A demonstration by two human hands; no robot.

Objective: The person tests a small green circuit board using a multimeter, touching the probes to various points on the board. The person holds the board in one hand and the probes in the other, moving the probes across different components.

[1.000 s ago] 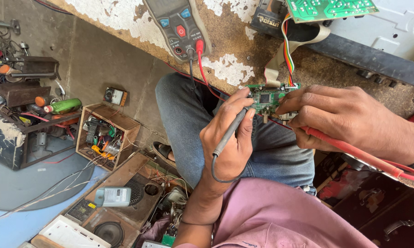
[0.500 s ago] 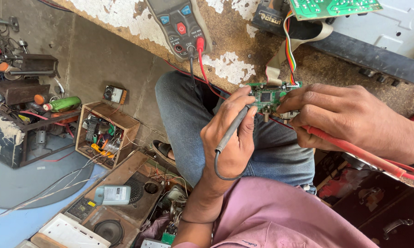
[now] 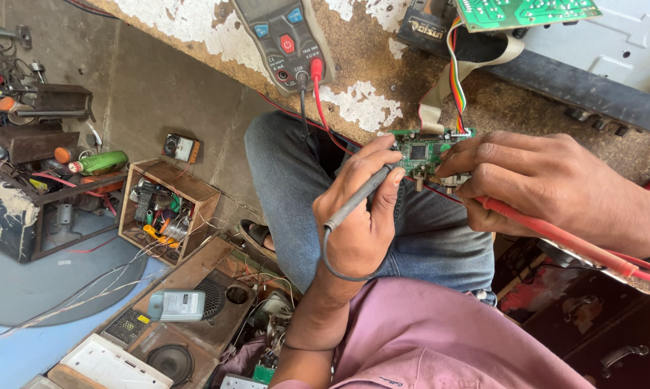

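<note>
My left hand (image 3: 364, 216) grips a black test probe (image 3: 357, 199) like a pen, its tip against a small green circuit board (image 3: 420, 153). My right hand (image 3: 537, 180) steadies the board's right edge and holds a red test probe (image 3: 563, 241) that trails off to the right. Both probe leads, red and black, run up to a grey multimeter (image 3: 285, 39) lying on the worn wooden bench (image 3: 383, 65). A coloured ribbon cable (image 3: 456, 86) links the small board to a larger green board (image 3: 527, 11) at the top.
My jeans-clad knee (image 3: 289, 173) sits under the bench edge. On the floor left are a wooden box of parts (image 3: 168, 209), a green bottle (image 3: 98, 162), a wooden speaker cabinet (image 3: 195, 317) and a small white device (image 3: 177, 306). A grey metal chassis (image 3: 613, 57) lies top right.
Both hands and the small board stay almost where they were; the view has shifted slightly. The black probe tip remains on the board.
</note>
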